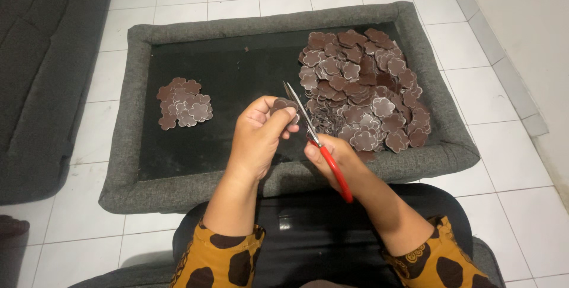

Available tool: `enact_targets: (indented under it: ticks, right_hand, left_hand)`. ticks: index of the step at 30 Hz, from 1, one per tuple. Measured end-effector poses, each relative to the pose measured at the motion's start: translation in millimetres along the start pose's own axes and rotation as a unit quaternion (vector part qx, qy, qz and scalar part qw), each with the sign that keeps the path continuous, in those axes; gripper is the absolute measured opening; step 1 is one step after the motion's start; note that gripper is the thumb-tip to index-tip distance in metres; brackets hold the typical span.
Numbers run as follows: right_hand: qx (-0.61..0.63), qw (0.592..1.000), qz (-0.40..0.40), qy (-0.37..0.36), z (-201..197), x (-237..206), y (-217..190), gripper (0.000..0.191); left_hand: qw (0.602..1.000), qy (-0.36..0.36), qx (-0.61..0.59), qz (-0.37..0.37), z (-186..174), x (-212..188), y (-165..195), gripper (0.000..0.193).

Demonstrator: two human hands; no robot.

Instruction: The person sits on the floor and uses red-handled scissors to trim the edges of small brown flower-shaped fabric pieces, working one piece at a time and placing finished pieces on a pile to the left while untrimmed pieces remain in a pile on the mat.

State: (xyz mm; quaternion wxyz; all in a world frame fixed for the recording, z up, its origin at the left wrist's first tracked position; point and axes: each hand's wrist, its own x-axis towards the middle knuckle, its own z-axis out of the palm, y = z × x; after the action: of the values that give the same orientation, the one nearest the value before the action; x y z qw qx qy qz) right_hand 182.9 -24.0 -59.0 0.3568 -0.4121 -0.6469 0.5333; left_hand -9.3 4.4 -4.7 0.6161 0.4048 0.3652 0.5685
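My left hand pinches a small brown flower-shaped cut-out between thumb and fingers, held above the tray. My right hand grips red-handled scissors, whose blades point up and sit against the cut-out's right edge. Both hands hover over the front rim of a grey padded tray with a black inside. A large heap of brown flower cut-outs lies in the tray's right part. A small pile of the same cut-outs lies at the left.
The tray rests on a white tiled floor. A dark grey cushion lies along the left. A pale wall rises at the right. My lap, in dark cloth with orange patterned sleeves, fills the bottom.
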Motion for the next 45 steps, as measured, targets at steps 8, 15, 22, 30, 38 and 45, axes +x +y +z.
enact_targets:
  ticks: [8, 15, 22, 30, 38, 45]
  right_hand:
    - [-0.036, 0.999, -0.019, 0.011, -0.1, 2.9, 4.9, 0.037]
    - [-0.017, 1.0, 0.008, 0.018, 1.0, 2.6, 5.2, 0.035]
    - [-0.051, 0.999, 0.001, -0.004, -4.3, 2.6, 1.5, 0.038]
    - [-0.008, 0.998, -0.012, -0.055, -7.1, -1.3, -14.6, 0.048]
    - [-0.013, 0.999, 0.02, -0.028, -6.1, -1.2, -12.1, 0.044]
    - [-0.022, 1.0, -0.018, -0.009, -3.9, 2.8, 1.9, 0.035]
  left_hand:
    - [1.0, 0.007, -0.005, 0.004, -1.1, 0.6, 3.0, 0.008]
    - [1.0, 0.021, -0.006, -0.01, -1.4, 1.9, 3.7, 0.011]
    - [0.999, 0.032, 0.011, -0.024, -3.8, 4.2, 5.2, 0.012]
    - [0.999, 0.027, 0.027, -0.036, -1.4, 2.3, 4.4, 0.011]
    - [0.998, 0.036, 0.034, -0.031, 2.2, 1.9, 3.3, 0.011]
    - [0.999, 0.034, 0.035, -0.023, 1.7, 1.7, 4.2, 0.011]
